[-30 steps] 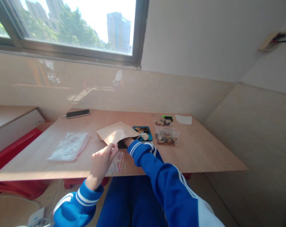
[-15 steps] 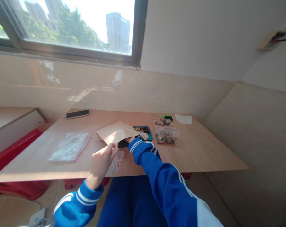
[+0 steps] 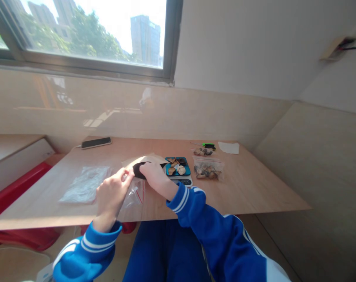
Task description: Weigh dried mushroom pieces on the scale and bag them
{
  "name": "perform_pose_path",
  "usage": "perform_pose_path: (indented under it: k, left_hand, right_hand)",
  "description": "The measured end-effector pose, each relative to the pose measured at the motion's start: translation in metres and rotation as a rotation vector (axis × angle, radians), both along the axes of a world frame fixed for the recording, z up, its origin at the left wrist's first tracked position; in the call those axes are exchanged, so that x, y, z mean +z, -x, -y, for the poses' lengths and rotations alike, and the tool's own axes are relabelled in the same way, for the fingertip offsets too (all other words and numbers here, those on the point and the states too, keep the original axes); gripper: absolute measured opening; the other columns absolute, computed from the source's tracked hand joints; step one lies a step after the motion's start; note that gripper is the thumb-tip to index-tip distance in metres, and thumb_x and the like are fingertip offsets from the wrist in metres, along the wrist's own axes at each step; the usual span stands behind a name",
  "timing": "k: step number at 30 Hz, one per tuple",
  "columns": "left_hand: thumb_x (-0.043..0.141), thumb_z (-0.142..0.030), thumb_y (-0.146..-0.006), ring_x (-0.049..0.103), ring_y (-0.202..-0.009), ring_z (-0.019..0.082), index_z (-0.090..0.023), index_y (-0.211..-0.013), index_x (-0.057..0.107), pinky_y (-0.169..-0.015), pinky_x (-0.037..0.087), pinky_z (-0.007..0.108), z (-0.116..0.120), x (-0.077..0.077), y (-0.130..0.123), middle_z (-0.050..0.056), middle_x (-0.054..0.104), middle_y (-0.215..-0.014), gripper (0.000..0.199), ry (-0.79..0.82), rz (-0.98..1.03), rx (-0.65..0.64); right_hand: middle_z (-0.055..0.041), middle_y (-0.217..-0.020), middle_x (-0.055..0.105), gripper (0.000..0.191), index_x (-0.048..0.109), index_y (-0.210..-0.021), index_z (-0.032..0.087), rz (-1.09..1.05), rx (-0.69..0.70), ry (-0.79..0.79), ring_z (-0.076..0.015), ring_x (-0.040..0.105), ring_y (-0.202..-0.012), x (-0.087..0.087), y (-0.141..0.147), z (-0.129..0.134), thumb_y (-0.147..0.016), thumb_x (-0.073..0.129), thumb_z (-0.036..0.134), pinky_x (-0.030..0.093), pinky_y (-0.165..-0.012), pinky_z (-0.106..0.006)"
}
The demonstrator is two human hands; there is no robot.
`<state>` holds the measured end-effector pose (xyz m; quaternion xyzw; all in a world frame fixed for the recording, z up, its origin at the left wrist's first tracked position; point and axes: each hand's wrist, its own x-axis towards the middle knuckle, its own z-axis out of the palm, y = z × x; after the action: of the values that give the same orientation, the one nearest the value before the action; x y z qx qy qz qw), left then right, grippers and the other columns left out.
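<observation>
My left hand (image 3: 113, 192) is closed in a pinch on the near edge of a brown paper bag (image 3: 133, 159). The bag's mouth faces me, and its inside looks dark. My right hand (image 3: 157, 176) reaches across to that mouth, its fingers hidden within, so I cannot tell what they hold. Just right of the bag is a small digital scale (image 3: 187, 182) with a blue tray (image 3: 188, 166), on which lie several dried mushroom-like pieces (image 3: 181, 170). Below the hands, a clear zip bag (image 3: 134, 199) with a red seal line lies flat on the table.
Two zip bags of dried pieces, a larger one (image 3: 207, 171) and a smaller one (image 3: 202, 152), lie right of the scale. Behind are a green-black screwdriver-like tool (image 3: 208, 145) and white paper (image 3: 228, 147). Left are a stack of clear bags (image 3: 85, 185) and a phone (image 3: 96, 143).
My right hand has drawn back left from deep in the paper bag to its mouth. The left hand has shifted left with the bag's edge, uncovering the scale and tray.
</observation>
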<state>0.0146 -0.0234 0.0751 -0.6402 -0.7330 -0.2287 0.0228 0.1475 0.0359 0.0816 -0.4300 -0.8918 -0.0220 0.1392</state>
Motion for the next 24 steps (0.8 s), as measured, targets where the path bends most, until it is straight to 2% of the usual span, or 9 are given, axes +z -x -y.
perform_pose_path:
  k: [2, 4, 6, 8, 10, 13, 17, 20, 24]
  left_hand:
    - [0.038, -0.054, -0.091, 0.061, -0.062, 0.023, -0.025, -0.090, 0.069, -0.052, 0.027, 0.027, -0.007, 0.009, 0.006, 0.008, 0.068, -0.070, 0.043, -0.006, 0.018, 0.037]
    - [0.037, -0.057, -0.090, 0.060, -0.064, 0.024, -0.024, -0.091, 0.069, -0.053, 0.027, 0.027, -0.016, 0.018, 0.012, 0.009, 0.068, -0.071, 0.046, -0.008, 0.036, 0.080]
    - [0.034, -0.058, -0.090, 0.061, -0.068, 0.024, -0.022, -0.095, 0.068, -0.056, 0.029, 0.028, -0.026, 0.028, 0.017, 0.010, 0.069, -0.075, 0.050, -0.007, 0.054, 0.103]
    - [0.031, -0.060, -0.091, 0.061, -0.076, 0.025, -0.018, -0.102, 0.067, -0.060, 0.032, 0.030, -0.038, 0.036, 0.021, 0.012, 0.070, -0.082, 0.056, -0.012, 0.078, 0.090]
    - [0.026, -0.062, -0.091, 0.062, -0.085, 0.025, -0.014, -0.106, 0.066, -0.066, 0.035, 0.032, -0.052, 0.042, 0.024, 0.012, 0.069, -0.091, 0.064, -0.032, 0.125, 0.063]
    - [0.021, -0.062, -0.093, 0.063, -0.094, 0.026, -0.012, -0.111, 0.063, -0.071, 0.037, 0.034, -0.074, 0.045, 0.023, 0.013, 0.069, -0.100, 0.068, -0.068, 0.195, 0.058]
    - [0.025, -0.051, -0.096, 0.064, -0.095, 0.032, -0.008, -0.109, 0.063, -0.073, 0.039, 0.039, -0.102, 0.040, 0.016, 0.025, 0.068, -0.103, 0.059, -0.126, 0.250, 0.197]
    - [0.031, -0.053, -0.094, 0.065, -0.094, 0.034, -0.010, -0.105, 0.064, -0.073, 0.039, 0.039, -0.113, 0.034, 0.016, 0.024, 0.070, -0.100, 0.055, -0.154, 0.278, 0.206]
    - [0.028, -0.063, -0.092, 0.065, -0.091, 0.034, -0.011, -0.109, 0.062, -0.072, 0.039, 0.038, -0.110, 0.028, 0.018, 0.022, 0.070, -0.098, 0.065, -0.166, 0.305, 0.156]
  right_hand:
    - [-0.0098, -0.097, 0.074, 0.023, 0.069, -0.095, 0.016, -0.132, 0.081, 0.009, -0.0213, 0.070, -0.093, 0.016, -0.020, 0.016, -0.087, 0.052, 0.002, 0.055, -0.084, -0.033]
    - [-0.0035, -0.105, 0.073, 0.026, 0.068, -0.103, 0.023, -0.396, 0.196, 0.023, -0.0162, 0.067, -0.101, 0.026, -0.053, 0.030, -0.091, 0.050, 0.008, 0.052, -0.091, -0.030]
    - [-0.0024, -0.110, 0.072, 0.020, 0.068, -0.104, 0.026, -0.655, 0.106, 0.018, -0.0158, 0.067, -0.101, 0.023, -0.092, 0.035, -0.091, 0.054, 0.018, 0.052, -0.091, -0.031]
    - [-0.0045, -0.104, 0.073, 0.018, 0.067, -0.104, 0.023, -0.865, -0.150, -0.057, -0.0180, 0.070, -0.092, 0.002, -0.129, 0.031, -0.087, 0.060, 0.024, 0.054, -0.086, -0.033]
    - [-0.0096, -0.101, 0.074, 0.020, 0.067, -0.102, 0.018, -0.965, -0.384, -0.082, -0.0216, 0.071, -0.088, -0.030, -0.158, 0.020, -0.084, 0.061, 0.025, 0.055, -0.081, -0.036]
    - [-0.0132, -0.099, 0.074, 0.021, 0.068, -0.100, 0.015, -0.918, -0.545, -0.057, -0.0234, 0.071, -0.088, -0.082, -0.176, 0.000, -0.084, 0.055, 0.020, 0.055, -0.079, -0.037]
    - [-0.0119, -0.099, 0.074, 0.024, 0.069, -0.098, 0.017, -0.753, -0.583, -0.033, -0.0247, 0.069, -0.092, -0.121, -0.175, -0.016, -0.081, 0.052, 0.013, 0.053, -0.085, -0.041]
    - [-0.0102, -0.098, 0.074, 0.027, 0.069, -0.100, 0.018, -0.726, -0.554, -0.012, -0.0258, 0.067, -0.097, -0.130, -0.175, -0.016, -0.079, 0.053, 0.012, 0.051, -0.089, -0.043]
    - [-0.0100, -0.108, 0.072, 0.034, 0.066, -0.111, 0.019, -0.721, -0.475, -0.033, -0.0238, 0.064, -0.104, -0.132, -0.183, -0.010, -0.084, 0.045, 0.013, 0.049, -0.093, -0.041]
